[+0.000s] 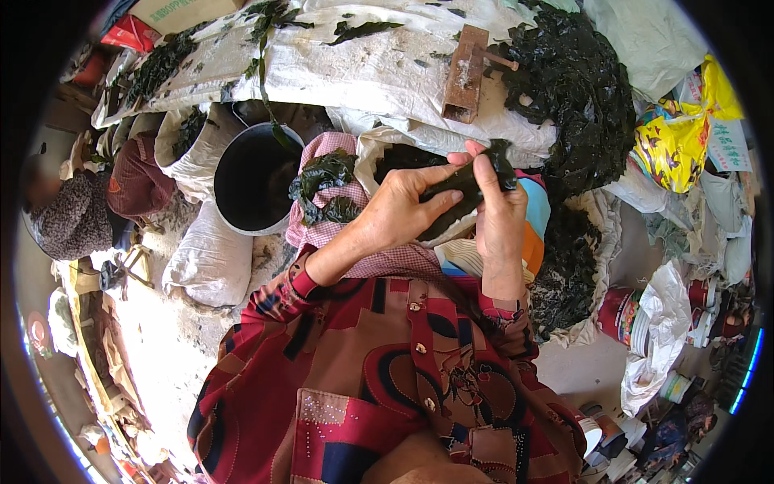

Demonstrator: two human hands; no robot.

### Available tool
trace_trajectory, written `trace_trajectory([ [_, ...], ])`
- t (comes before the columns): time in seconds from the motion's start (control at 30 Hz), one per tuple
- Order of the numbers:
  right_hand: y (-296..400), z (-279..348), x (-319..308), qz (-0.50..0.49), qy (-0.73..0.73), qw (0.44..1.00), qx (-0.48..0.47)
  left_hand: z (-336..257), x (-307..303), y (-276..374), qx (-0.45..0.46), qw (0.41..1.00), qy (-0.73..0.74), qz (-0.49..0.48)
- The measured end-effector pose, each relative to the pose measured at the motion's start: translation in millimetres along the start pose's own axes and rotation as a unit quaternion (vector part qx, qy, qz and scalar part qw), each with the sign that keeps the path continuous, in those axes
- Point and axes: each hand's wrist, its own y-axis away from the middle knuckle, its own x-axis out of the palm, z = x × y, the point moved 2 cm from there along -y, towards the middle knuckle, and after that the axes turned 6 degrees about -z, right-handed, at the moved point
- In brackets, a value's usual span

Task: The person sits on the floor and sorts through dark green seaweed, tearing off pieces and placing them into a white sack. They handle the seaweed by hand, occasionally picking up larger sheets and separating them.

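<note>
A dark green kelp blade (465, 189), folded or rolled lengthwise, is held above my lap. My left hand (396, 202) grips its lower end, with thumb and fingers on either side. At the upper end my right hand (502, 212) pinches it, thumb on top. Below my hands a white woven sack (370, 148) gapes, with dark kelp inside; my hands hide part of it. More kelp (326, 175) lies draped over the pink checked cloth (329, 145) on my left knee.
A white sheet covers the work surface (363, 66). On it sit a rusty metal channel (464, 75) with a bolt and a large kelp heap (568, 91). A dark bucket (257, 181) and stuffed sack (211, 260) stand left. Another person (72, 212) sits far left.
</note>
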Motion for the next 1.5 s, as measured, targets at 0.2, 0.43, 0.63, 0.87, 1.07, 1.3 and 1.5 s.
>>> trace_trajectory([
  [0.2,-5,6,-7,0.014,0.094,0.995,-0.032,-3,0,-6,0.004,0.998,-0.045,0.032],
  [0.43,-24,19,0,0.038,0.100,0.985,-0.133,0,5,-41,0.176,0.976,-0.041,-0.120],
  [0.63,-35,8,-6,0.006,0.212,0.953,-0.216,20,1,-62,0.020,0.995,0.095,-0.040],
  [0.87,-80,-19,-12,-0.046,0.091,0.989,-0.104,26,-10,-100,-0.014,0.990,0.039,-0.133],
  [1.07,-185,-41,-19,-0.059,0.214,0.960,-0.171,53,-30,-196,0.073,0.976,-0.083,-0.190],
  [1.3,-213,-58,-14,-0.162,0.327,0.901,-0.235,115,-26,-246,-0.079,0.977,0.094,-0.174],
  [1.5,-171,-64,-13,-0.226,0.322,0.876,-0.279,95,-28,-206,-0.062,0.968,0.054,-0.236],
])
